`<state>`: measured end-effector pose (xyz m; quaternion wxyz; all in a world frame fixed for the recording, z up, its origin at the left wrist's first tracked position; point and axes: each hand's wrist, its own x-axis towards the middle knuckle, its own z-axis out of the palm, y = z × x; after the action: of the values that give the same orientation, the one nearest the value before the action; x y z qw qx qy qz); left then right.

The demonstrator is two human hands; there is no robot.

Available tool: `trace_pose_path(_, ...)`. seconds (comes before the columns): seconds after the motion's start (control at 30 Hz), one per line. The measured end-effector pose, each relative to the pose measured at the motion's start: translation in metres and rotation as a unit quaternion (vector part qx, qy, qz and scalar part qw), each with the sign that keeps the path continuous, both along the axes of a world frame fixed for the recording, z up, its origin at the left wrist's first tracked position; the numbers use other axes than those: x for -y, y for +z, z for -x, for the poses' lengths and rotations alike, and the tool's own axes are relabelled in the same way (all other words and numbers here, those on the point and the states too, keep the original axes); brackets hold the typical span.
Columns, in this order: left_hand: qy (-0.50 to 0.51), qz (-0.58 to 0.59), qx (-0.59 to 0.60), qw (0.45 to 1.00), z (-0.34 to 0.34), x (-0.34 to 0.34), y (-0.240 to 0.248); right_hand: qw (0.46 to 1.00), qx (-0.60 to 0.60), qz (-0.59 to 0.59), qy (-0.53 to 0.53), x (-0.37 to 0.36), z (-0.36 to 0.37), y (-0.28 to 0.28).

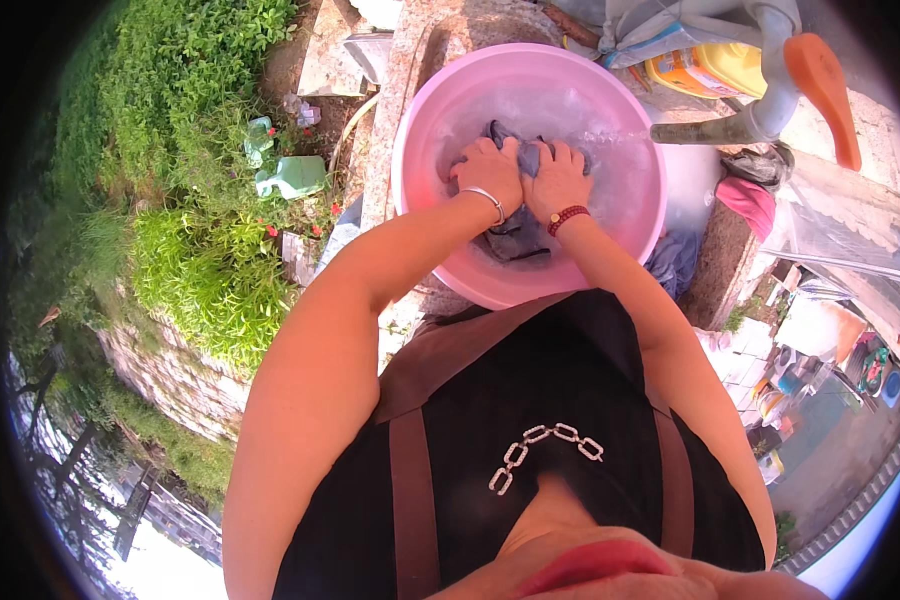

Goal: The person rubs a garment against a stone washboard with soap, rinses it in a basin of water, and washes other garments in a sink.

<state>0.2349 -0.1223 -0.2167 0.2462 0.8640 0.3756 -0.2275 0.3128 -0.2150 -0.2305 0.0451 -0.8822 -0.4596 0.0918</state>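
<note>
Head view: both hands down in a pink basin [425,215] that sits on a stone ledge [395,100]. Left hand [488,170] and right hand [558,178] are side by side, nearly touching, fingers curled and pressed into a dark grey-blue cloth [518,235] — both closed on it, gripping bunched fabric. The cloth lies in the middle of the basin, part under the hands, part trailing back toward the person between the wrists. The basin holds water, cloudy looking. Silver bangle [487,200] on the left wrist, dark red bead bracelet [567,217] on the right.

A grey tap pipe [760,115] with an orange handle [823,85] comes in from the upper right; a thin stream runs from it into the basin just beside the right hand. Yellow bottle [715,68] behind the pipe, pink cloth [748,203] on the ledge to the right of the basin. Green plants [185,130] to the left — pale green jug [292,177] lying among them.
</note>
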Motion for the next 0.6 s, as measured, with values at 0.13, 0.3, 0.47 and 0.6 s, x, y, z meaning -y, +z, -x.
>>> trace_pose_path(0.13,0.024,0.046,-0.015,0.999,-0.008,-0.024,-0.024,0.962,-0.118,0.239,0.056,-0.051,-0.036,-0.016)
trace_pose_path(0.3,-0.004,0.086,-0.057,0.995,-0.025,-0.042,-0.047,0.977,-0.091,0.184,0.059,-0.055,-0.072,-0.143)
trace_pose_path(0.47,-0.027,-0.011,0.015,0.999,-0.051,-0.060,-0.057,1.000,-0.013,0.005,0.004,-0.052,-0.084,-0.167)
trace_pose_path(0.6,0.052,0.006,0.193,0.980,-0.026,-0.078,-0.039,0.978,-0.159,-0.006,-0.133,-0.056,-0.089,-0.069)
